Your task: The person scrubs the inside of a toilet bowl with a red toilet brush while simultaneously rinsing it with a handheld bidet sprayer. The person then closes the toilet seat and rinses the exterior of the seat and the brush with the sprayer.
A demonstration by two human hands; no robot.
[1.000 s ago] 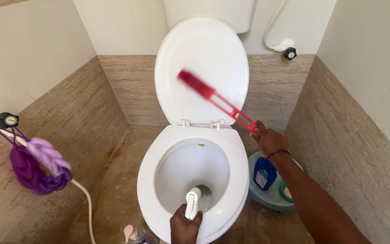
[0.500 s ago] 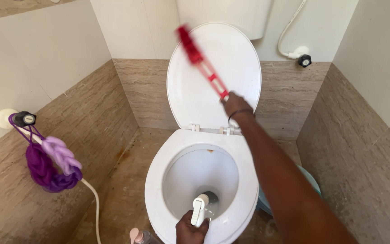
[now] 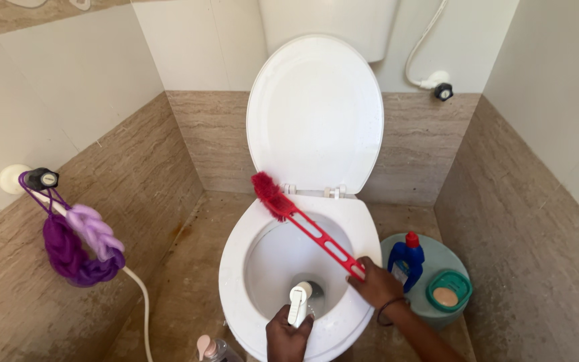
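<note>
Over the glossy oval toilet seat (image 3: 236, 268), right hand (image 3: 374, 285) gripping slotted red bristle brush (image 3: 303, 222), left hand (image 3: 285, 337) clasping white sprayer (image 3: 298, 303)

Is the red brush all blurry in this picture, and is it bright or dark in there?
Head view: the red brush looks sharp, bristles clear; soft, even daylight, brightest on the raised white lid; only faint shadows; the walls bend slightly outward at the edges.

Right hand (image 3: 375, 285) holds a red brush (image 3: 301, 220) on the toilet seat (image 3: 236, 268); left hand (image 3: 287, 337) grips a white sprayer (image 3: 298, 303).
</note>
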